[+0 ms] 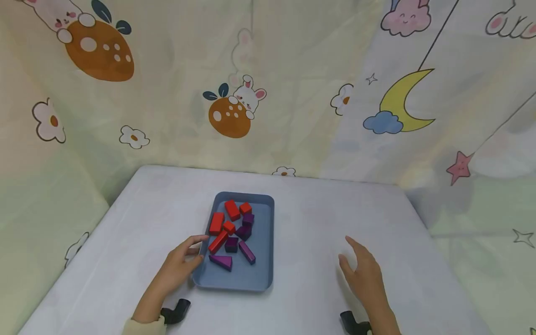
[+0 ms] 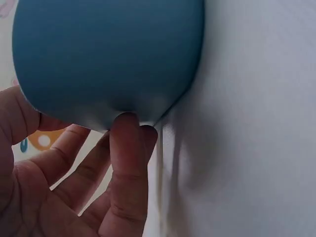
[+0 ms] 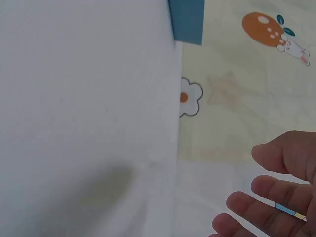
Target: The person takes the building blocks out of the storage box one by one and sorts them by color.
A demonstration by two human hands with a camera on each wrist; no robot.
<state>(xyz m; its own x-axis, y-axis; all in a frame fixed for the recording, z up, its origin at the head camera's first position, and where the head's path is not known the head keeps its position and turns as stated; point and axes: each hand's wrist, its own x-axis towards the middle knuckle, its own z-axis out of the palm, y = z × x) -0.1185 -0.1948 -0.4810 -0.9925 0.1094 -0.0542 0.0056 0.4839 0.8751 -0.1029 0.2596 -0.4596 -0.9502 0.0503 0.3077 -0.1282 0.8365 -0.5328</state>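
A blue-grey tray [image 1: 264,232] lies on the white table and holds red blocks [image 1: 216,223] and purple blocks [image 1: 231,244], mostly in its left and middle part. At its left side, my left hand [image 1: 177,265] grips the wall, one finger at the rim and the thumb lower down. Close up in the left wrist view, the tray's outer wall [image 2: 108,59] meets the fingertips of that hand [image 2: 84,182]. My right hand [image 1: 366,277] hovers over the table, well right of the tray, fingers apart and holding nothing; the right wrist view shows the same hand [image 3: 281,187].
The white table [image 1: 318,209] reaches back to a patterned cloth [image 1: 293,93] that hangs behind and at both sides. Black wrist pieces show at the left wrist [image 1: 176,311] and right wrist [image 1: 353,323]. Part of the tray [image 3: 187,19] appears at the top of the right wrist view.
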